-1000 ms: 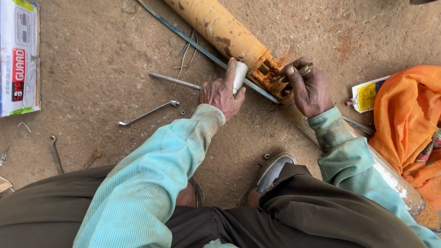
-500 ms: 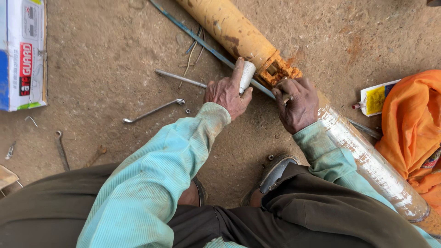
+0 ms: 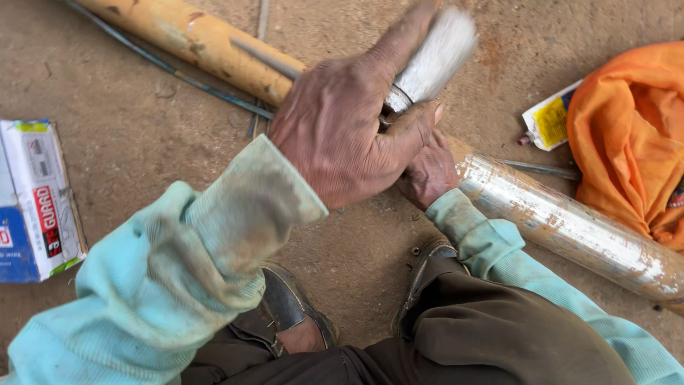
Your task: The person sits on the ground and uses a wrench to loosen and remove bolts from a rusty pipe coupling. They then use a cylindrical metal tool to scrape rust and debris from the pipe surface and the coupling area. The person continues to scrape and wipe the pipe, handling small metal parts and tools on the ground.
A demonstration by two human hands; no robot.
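Note:
My left hand (image 3: 342, 135) is raised close to the camera, gripping a paintbrush (image 3: 431, 60) with white bristles pointing up and to the right. It hides the middle of a long pipe (image 3: 192, 36) that is yellow and rusty at the upper left and shiny silver (image 3: 563, 224) at the lower right. My right hand (image 3: 427, 175) rests on the pipe just below the left hand, mostly covered by it; I cannot see whether it holds anything.
An orange cloth (image 3: 627, 135) lies at the right edge, with a small yellow and white tube (image 3: 548, 117) beside it. A white and blue cardboard box (image 3: 35, 199) sits at the left. A thin blue rod (image 3: 178, 71) runs under the pipe. My shoes (image 3: 292, 306) are on the dirt floor.
My left hand has lifted the brush up toward the camera and now covers the pipe joint. The view has moved in closer. My right hand stays on the pipe.

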